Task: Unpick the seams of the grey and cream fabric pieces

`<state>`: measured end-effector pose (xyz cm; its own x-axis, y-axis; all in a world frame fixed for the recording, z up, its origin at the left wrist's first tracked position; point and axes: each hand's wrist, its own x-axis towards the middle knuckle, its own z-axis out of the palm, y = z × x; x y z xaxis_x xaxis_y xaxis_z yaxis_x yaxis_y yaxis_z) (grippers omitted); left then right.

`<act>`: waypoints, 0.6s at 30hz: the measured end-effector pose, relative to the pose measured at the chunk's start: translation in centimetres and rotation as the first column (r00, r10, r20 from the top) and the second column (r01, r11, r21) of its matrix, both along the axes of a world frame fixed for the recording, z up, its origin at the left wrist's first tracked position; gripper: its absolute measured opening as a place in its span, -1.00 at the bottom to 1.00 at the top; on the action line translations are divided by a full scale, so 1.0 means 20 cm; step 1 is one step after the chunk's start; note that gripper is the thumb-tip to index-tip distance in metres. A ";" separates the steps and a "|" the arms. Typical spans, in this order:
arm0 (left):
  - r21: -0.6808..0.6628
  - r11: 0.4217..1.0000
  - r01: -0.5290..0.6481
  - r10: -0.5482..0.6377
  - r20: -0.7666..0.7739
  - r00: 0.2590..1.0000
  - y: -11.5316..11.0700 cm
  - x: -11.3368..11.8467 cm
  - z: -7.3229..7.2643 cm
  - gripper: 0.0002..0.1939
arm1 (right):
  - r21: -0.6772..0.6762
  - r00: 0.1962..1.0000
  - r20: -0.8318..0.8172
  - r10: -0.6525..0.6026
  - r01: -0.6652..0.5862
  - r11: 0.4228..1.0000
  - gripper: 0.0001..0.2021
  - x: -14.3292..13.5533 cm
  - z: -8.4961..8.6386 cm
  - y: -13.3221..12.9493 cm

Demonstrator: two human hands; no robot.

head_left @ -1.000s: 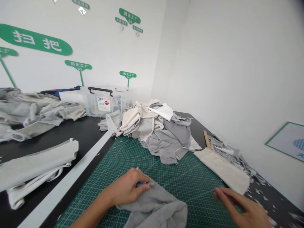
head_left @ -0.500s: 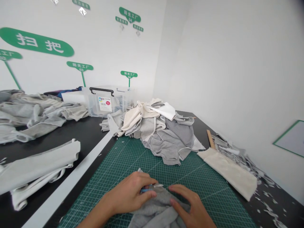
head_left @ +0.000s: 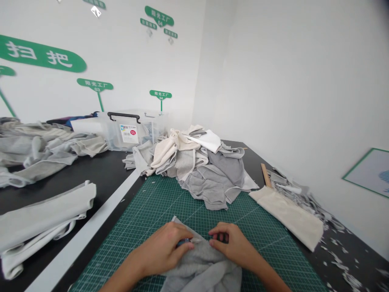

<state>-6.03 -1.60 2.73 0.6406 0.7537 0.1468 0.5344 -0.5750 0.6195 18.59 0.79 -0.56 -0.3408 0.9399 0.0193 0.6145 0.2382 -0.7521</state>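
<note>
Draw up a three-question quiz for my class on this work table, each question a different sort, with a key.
1. Multiple choice. What lies beneath the grey cloth?
A) a wooden tray
B) a green mat
C) a red towel

2. Fill in the gap. The tool between the thumb and fingers of the left hand is partly ____ in colour.

3. True or false? In the picture, the clear box stands to the right of the cloth pile.

Key
1. B
2. blue
3. False; the box is to the left of the pile.
</note>
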 end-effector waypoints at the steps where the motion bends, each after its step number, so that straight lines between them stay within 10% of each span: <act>1: -0.004 1.000 -0.013 0.013 -0.001 1.000 0.00 0.00 0.00 -0.72 | 0.010 1.000 0.002 0.023 -0.023 1.000 -0.84 -0.02 0.00 0.01; 11: -0.012 0.997 -0.080 0.080 -0.033 0.996 0.03 -0.02 -0.03 -0.73 | -0.006 0.997 -0.077 -0.011 0.010 1.000 -0.85 -0.03 -0.04 -0.01; 18: -0.022 0.997 -0.068 0.067 -0.042 0.997 0.03 -0.02 -0.07 -0.77 | -0.002 0.974 -0.187 -0.127 0.129 0.992 -0.71 0.23 0.06 0.02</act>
